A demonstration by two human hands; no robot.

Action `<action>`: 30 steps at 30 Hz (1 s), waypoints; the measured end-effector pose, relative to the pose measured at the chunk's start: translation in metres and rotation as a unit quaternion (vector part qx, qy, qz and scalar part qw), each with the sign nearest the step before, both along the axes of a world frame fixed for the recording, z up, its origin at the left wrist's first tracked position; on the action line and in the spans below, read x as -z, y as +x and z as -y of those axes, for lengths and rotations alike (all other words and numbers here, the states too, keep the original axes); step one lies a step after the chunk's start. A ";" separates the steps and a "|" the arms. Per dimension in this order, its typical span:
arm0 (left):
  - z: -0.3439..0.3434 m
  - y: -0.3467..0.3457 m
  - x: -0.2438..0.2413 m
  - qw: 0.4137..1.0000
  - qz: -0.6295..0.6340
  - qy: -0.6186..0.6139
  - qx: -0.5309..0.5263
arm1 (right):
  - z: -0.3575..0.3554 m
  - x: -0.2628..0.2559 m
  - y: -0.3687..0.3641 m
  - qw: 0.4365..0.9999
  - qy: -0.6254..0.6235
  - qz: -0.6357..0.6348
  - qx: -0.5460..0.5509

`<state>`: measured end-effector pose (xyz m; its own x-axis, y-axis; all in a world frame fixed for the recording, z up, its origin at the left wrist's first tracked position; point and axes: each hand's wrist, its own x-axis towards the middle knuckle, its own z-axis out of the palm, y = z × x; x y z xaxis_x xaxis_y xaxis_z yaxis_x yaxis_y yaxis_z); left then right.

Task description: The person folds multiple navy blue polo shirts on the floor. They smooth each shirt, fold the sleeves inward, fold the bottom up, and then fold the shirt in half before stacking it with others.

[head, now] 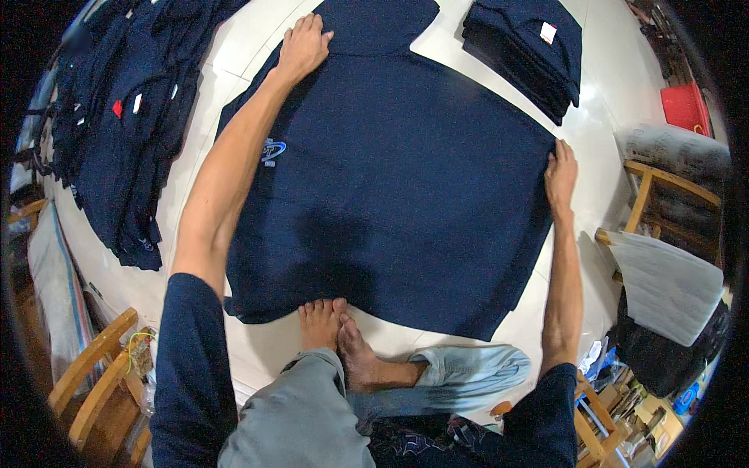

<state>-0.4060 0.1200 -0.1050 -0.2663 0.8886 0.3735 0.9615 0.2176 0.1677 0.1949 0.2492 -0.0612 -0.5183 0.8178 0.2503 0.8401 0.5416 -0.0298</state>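
Observation:
A dark navy garment (380, 175) lies spread on the pale tiled floor (257, 351), with a small blue and white emblem on its left part. My left hand (305, 47) rests at its upper left edge, beside the narrower top section. At the right corner of the cloth is my right hand (562, 175), its fingertips at the edge; whether they pinch it is unclear. My bare feet touch or nearly touch the near hem. Beyond, at the upper right, sits a folded stack of dark garments (521, 52) with a white tag on top.
A long heap of dark garments (134, 117) with tags lies at the left. Wooden chairs (93, 362) stand at the lower left and right (641, 199), one partly covered by a whitish sheet (667, 281). A red container (684, 108) is at the upper right, a woven sack (52, 292) at the left.

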 end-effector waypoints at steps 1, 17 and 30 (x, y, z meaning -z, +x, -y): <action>-0.017 0.001 -0.006 0.999 0.027 -0.018 -0.028 | -0.008 -0.004 0.011 0.999 -0.016 0.034 0.007; -0.064 -0.053 -0.009 0.975 0.216 0.001 -0.059 | -0.017 -0.019 0.018 0.992 -0.023 0.122 0.017; 0.090 -0.052 -0.173 0.904 0.399 -0.044 0.150 | 0.083 -0.062 0.057 0.992 0.014 -0.119 0.033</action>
